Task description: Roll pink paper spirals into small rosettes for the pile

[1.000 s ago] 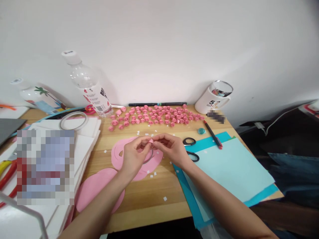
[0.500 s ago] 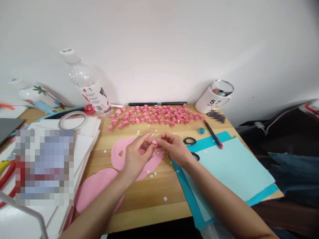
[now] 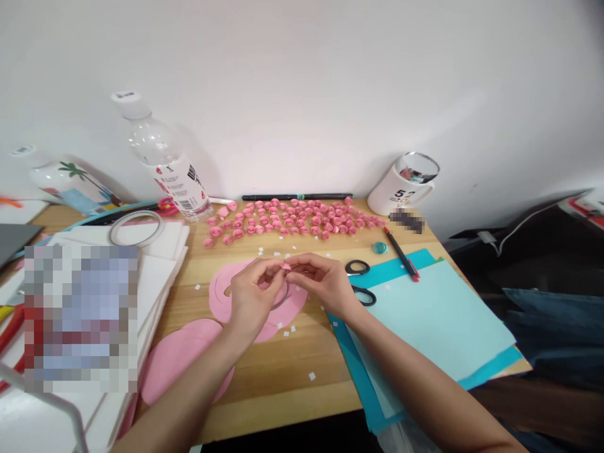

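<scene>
Between the fingertips of both hands is a small pink paper roll [image 3: 285, 267], partly hidden by the fingers. My left hand [image 3: 255, 289] pinches it from the left, and my right hand [image 3: 321, 280] grips it from the right. Under my left hand lie pink paper spirals [image 3: 219, 302], and a grey ring-shaped edge shows by its fingers. A stack of pink paper circles [image 3: 182, 358] rests beside my left forearm. Beyond the hands, many rolled pink paper roses [image 3: 287, 217] stand in rows on the wooden table.
Black-handled scissors [image 3: 363, 296] lie near my right wrist, on blue paper sheets [image 3: 434, 321]. A pen [image 3: 401, 255], a teal tape roll [image 3: 380, 248] and a white mug [image 3: 401, 185] are at the right. A plastic bottle [image 3: 163, 157] and papers [image 3: 160, 277] occupy the left.
Both hands have shifted slightly, turning the small pink roll between the fingertips. My right fingers now reach further over it. The view has moved a little.
</scene>
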A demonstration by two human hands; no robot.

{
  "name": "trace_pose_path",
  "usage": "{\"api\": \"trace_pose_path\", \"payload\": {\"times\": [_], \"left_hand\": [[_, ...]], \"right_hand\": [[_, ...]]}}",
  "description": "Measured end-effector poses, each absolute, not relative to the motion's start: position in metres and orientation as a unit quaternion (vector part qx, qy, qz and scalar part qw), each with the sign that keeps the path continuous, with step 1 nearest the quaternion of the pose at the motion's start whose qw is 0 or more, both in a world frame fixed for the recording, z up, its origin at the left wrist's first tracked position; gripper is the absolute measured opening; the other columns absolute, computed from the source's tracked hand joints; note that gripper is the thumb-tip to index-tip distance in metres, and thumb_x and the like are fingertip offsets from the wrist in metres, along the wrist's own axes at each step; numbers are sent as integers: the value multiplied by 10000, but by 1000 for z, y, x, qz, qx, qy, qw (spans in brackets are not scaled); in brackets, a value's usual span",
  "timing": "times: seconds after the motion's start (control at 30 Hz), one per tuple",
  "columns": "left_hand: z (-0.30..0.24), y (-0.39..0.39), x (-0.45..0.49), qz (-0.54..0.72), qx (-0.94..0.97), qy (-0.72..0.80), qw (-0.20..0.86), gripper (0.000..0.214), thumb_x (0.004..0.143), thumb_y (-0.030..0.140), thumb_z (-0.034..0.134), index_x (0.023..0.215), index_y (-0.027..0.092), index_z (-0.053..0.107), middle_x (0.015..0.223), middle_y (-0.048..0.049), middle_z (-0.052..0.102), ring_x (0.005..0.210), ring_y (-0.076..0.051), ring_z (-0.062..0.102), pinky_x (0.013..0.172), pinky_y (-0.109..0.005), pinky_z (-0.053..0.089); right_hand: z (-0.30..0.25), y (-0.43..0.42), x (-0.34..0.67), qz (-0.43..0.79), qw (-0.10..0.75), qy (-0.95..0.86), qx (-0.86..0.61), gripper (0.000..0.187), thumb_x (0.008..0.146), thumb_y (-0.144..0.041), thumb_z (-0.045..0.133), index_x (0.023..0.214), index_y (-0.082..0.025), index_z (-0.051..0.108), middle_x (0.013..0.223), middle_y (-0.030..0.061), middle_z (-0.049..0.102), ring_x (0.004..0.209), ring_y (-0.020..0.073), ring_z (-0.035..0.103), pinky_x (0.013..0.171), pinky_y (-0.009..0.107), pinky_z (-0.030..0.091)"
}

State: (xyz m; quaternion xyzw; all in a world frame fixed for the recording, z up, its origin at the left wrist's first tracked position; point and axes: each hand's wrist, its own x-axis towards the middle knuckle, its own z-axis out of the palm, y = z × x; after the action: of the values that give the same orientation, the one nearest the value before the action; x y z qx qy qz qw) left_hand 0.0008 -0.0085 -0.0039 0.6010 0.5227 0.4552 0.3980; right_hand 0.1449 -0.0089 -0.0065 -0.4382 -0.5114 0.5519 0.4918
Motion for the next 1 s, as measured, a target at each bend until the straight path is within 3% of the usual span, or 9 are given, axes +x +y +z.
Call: {"api": "trace_pose_path", "payload": {"times": [0.13, 0.3, 0.37, 0.47, 0.63, 0.83, 1.0], "left_hand": [[-6, -9, 3, 454, 590, 513, 428, 292, 742, 210, 599, 1032, 185, 602, 812, -16, 665, 742, -135, 623, 718, -260, 500], [-7, -5, -2, 459, 618, 530, 356, 262, 762, 242, 580, 1020, 199, 605, 845, -22, 662, 761, -141, 609, 742, -270, 481], [-6, -4, -5, 462, 613, 541, 344, 259, 765, 244, 569, 1018, 197, 602, 847, -27, 663, 783, -152, 613, 743, -276, 479], [-4, -2, -7, 458, 615, 553, 326, 248, 764, 237, 559, 1004, 192, 607, 831, -28, 664, 767, -155, 614, 715, -269, 474], [-9, 1, -10, 400, 682, 535, 298, 202, 761, 247, 567, 947, 198, 633, 764, -13, 660, 658, -146, 583, 661, -268, 451], [-12, -1, -11, 297, 754, 520, 270, 292, 732, 286, 629, 1014, 215, 605, 806, -22, 644, 753, -186, 587, 679, -299, 438], [-6, -3, -10, 276, 770, 508, 269, 406, 689, 259, 675, 1082, 235, 573, 975, -42, 632, 848, -207, 596, 704, -312, 444]], "right_hand": [[-3, -3, 150, 505, 500, -515, -479, 192, 697, -310, 684, 840, -181, 684, 803, 49, 695, 720, 175, 657, 713, 334, 541], [8, 16, 199, 376, 530, -490, -580, 202, 694, -314, 651, 821, -160, 682, 723, 45, 697, 652, 177, 661, 664, 330, 543], [12, 24, 232, 286, 493, -510, -645, 194, 680, -282, 634, 804, -143, 689, 704, 59, 697, 648, 198, 665, 638, 325, 535], [14, 36, 275, 168, 351, -546, -742, 151, 667, -205, 585, 728, -138, 706, 590, 60, 676, 614, 209, 655, 579, 290, 496], [8, 56, 302, 110, 212, -581, -778, 130, 639, -165, 593, 700, -147, 707, 626, 57, 690, 630, 190, 642, 561, 250, 448], [2, 68, 297, 76, 181, -597, -778, 143, 627, -139, 612, 727, -133, 714, 669, 80, 704, 674, 212, 647, 573, 258, 441], [10, 61, 301, 60, 186, -597, -778, 196, 655, -114, 583, 794, -137, 720, 744, 86, 719, 722, 203, 655, 653, 262, 462]]}}
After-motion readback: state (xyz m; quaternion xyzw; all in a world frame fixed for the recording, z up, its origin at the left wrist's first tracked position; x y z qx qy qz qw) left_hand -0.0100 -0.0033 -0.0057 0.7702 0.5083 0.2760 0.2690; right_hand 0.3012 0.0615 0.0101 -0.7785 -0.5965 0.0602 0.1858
